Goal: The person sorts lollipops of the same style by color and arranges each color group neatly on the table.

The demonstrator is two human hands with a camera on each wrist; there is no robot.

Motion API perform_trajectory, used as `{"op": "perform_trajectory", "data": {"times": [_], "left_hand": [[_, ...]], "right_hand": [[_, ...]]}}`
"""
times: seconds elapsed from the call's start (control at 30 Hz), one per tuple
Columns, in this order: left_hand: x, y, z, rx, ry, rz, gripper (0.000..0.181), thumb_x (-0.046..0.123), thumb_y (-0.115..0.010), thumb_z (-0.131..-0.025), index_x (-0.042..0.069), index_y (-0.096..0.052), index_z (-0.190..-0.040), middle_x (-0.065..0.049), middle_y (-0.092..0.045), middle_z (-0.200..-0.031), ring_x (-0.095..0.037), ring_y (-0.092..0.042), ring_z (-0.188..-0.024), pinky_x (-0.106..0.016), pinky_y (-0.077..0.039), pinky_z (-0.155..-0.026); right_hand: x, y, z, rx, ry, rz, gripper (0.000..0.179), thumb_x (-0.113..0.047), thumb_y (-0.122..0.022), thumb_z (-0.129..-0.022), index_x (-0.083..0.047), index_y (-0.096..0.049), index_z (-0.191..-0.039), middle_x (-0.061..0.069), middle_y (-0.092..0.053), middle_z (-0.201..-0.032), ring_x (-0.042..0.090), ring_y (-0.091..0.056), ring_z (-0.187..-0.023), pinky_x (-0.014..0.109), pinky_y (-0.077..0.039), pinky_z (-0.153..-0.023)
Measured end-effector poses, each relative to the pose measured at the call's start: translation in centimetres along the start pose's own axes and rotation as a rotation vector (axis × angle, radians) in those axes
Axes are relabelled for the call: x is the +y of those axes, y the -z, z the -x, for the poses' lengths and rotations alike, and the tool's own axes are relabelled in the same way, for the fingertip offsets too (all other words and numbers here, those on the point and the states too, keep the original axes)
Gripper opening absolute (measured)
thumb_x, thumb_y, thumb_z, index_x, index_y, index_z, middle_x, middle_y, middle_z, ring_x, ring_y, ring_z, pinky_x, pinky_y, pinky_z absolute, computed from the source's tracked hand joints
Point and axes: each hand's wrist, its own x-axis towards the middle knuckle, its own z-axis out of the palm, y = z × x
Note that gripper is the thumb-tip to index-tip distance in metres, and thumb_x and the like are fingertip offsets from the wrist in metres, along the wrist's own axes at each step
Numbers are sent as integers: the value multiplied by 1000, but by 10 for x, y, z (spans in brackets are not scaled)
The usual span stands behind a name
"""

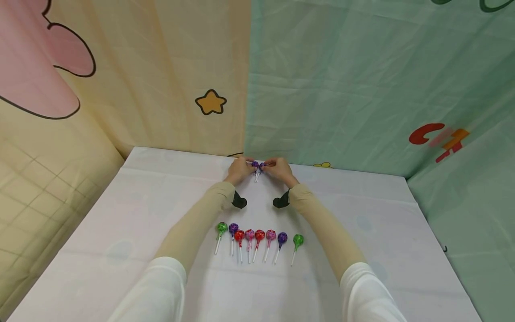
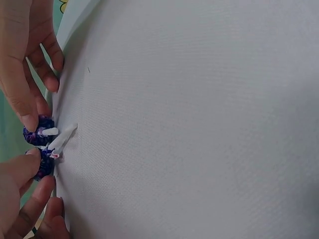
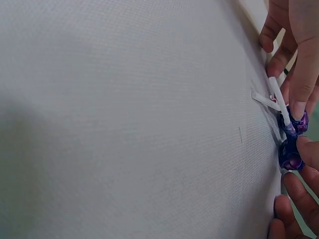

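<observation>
Purple lollipops (image 2: 46,167), two; far edge of tabletop (image 1: 334,219).
Your left hand (image 1: 239,170) and right hand (image 1: 280,171) are each pinching one between fingers; eight lollipops (image 1: 259,235) are lying nearer you.

Cartoon-printed hangings around a white-covered desk (image 1: 402,268).
Behind it, a cream curtain (image 1: 173,67) meets a green curtain (image 1: 342,89); on the cream I see an orange star (image 1: 211,102), a big pink shape (image 1: 36,67) and, lower left, pale grid lines. A red figure (image 1: 417,135) marks the green, and a yellow shape (image 1: 322,165) peeks above the desk's far edge.
</observation>
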Motion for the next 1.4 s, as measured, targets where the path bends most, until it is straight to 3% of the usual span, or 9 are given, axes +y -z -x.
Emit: {"op": "perform_trajectory", "data": {"times": [0.5, 0.93, 1.4], "left_hand": [[0, 3, 1, -24, -2, -7, 39, 28, -67, -90, 14, -63, -127, -7, -72, -110, -22, -66, -101, -35, -50, -82], [2, 2, 4, 8, 12, -9, 39, 31, -66, -91, 16, -63, -126, -9, -70, -113, -26, -63, -102, -38, -48, -84], [-7, 22, 20, 29, -56, 0, 38, 28, -64, -92, 13, -62, -126, -9, -71, -109, -25, -66, -99, -38, -48, -84]], "right_hand": [[0, 0, -1, -4, -16, 5, 36, -27, -68, -89, -5, -67, -118, 16, -69, -114, 28, -64, -105, 39, -49, -92], [-1, 0, 0, 15, -23, 19, 37, -30, -67, -90, -6, -67, -117, 15, -69, -114, 28, -63, -105, 38, -49, -90], [8, 20, 18, 15, 8, 7, 35, -27, -65, -91, -8, -65, -121, 15, -67, -115, 29, -62, -101, 36, -49, -80]]}}
